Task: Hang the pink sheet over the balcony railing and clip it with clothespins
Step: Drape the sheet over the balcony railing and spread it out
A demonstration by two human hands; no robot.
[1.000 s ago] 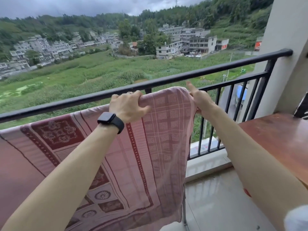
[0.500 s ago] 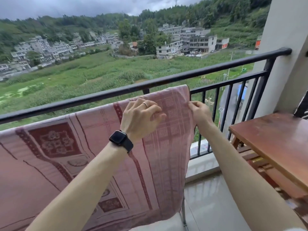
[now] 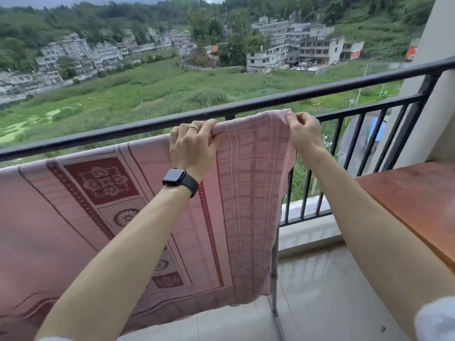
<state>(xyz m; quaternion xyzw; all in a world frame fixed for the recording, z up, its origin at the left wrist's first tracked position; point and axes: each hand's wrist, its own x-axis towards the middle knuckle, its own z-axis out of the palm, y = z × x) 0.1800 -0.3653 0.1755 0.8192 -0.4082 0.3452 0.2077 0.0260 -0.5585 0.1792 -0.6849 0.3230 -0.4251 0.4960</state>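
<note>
The pink sheet (image 3: 248, 183), patterned with dark red borders and medallions, hangs in front of the black balcony railing (image 3: 320, 91), its top edge just below the top rail. My left hand (image 3: 193, 146), with a ring and a black watch, grips the sheet's top edge. My right hand (image 3: 304, 132) pinches the sheet's upper right corner. Both hands hold the fabric up close to the rail. No clothespins are in view.
A reddish-brown wooden table (image 3: 416, 203) stands at the right, close to my right forearm. A thin metal pole (image 3: 274, 279) stands behind the sheet's right edge. A pale wall column (image 3: 438, 70) closes the railing's right end. The tiled floor (image 3: 320, 291) lies below.
Both hands have risen from the sheet's front face to its top edge and closed on it. The right corner is now lifted closer to the rail.
</note>
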